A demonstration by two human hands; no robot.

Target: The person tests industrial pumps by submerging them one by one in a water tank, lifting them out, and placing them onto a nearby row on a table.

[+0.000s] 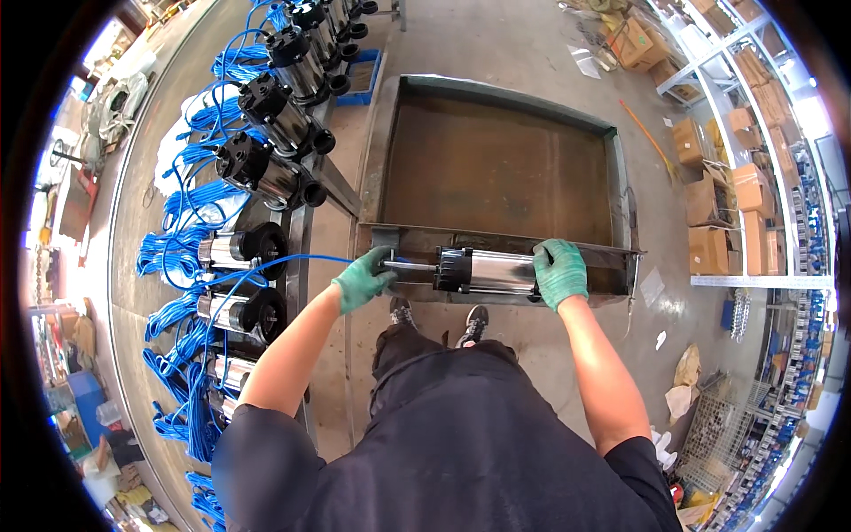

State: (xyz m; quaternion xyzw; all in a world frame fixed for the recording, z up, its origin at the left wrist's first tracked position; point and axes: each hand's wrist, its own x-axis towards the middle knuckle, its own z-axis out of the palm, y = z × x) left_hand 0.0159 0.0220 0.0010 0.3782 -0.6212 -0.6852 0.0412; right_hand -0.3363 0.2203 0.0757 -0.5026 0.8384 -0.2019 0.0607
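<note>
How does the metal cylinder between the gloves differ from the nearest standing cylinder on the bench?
The held cylinder lies on its side; the standing cylinder is upright. The right hand grips the held cylinder; no hand touches the standing cylinder. Both have shiny metal bodies and black parts.

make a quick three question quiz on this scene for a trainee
1. True or false: the right hand on the pump is bare.
2. Multiple choice: what colour are the cables coiled on the bench? A) red B) blue C) yellow
3. Short answer: which hand is at the metal rod, on the side nearer the bench?

Key:
1. False; it wears a green glove.
2. B
3. The left hand.
</note>
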